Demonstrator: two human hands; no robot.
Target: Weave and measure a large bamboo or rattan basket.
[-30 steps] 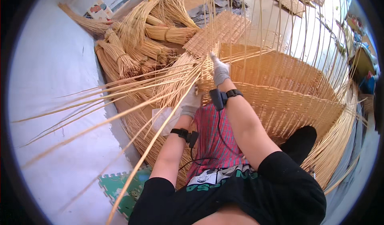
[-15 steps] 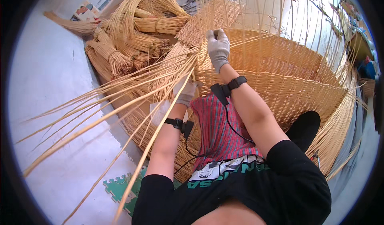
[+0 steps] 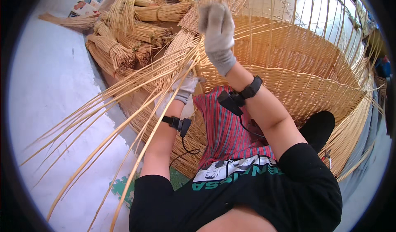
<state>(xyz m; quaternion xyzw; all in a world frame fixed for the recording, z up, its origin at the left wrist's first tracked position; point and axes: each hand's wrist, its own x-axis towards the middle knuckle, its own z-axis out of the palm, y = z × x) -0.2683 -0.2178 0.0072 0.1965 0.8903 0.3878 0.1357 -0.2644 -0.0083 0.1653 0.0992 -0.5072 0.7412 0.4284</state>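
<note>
A large woven wicker basket point(image 3: 284, 83) lies in front of me, with many upright rods rising from its rim. My right hand point(image 3: 218, 36), in a grey-white glove and blurred, is raised above the basket's left end. Its fingers are closed around a thin wicker rod that sticks up past the fingertips. Lower and to the left, my gloved left hand point(image 3: 185, 87) grips at the basket's left corner, partly behind a fan of loose wicker rods point(image 3: 119, 94). Those rods spread from the corner toward the lower left.
Tied bundles of wicker point(image 3: 159, 13) are piled at the far left beside a white wall point(image 3: 49, 92). A flat woven panel point(image 3: 194, 17) lies behind the basket. Red striped cloth point(image 3: 231, 129) covers my lap. Long loose strands point(image 3: 346, 129) lie at the right. Green foam matting point(image 3: 123, 188) shows at lower left.
My right hand has risen and come closer, blurring with motion. My left hand has shifted slightly left and up, and the fanned rods have swung a little.
</note>
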